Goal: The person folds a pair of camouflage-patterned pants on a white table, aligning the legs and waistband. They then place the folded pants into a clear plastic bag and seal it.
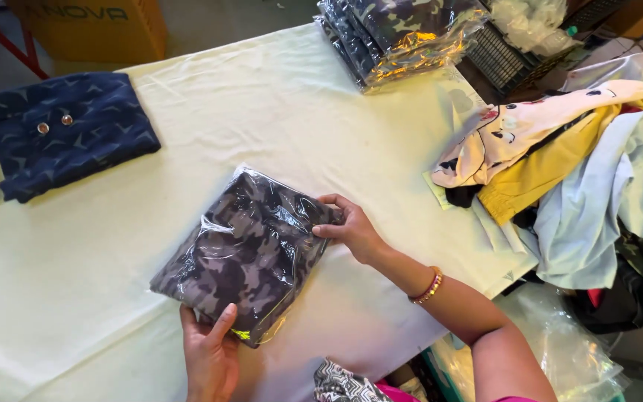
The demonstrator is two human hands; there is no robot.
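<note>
— Where's the bagged camouflage garment (243, 253)?

— Flat on the cream-covered bench (262, 112), about mid-bench, sealed in clear plastic.

— And the hands?

— The left hand (208, 356) grips the packet's near corner, thumb on top, its fingers (187, 316) tucked beneath the edge. The right hand (351, 229) is at the packet's far right corner, fingers (334, 199) curled together, pinching the plastic there.

— What lies around the packet?

— Beyond it to the left, a folded navy garment (65, 130) with two metal snaps. Beyond it to the right, a stack of bagged garments (400, 37). Right of the packet, a heap of loose clothes (574, 164) hangs over the bench edge.
</note>
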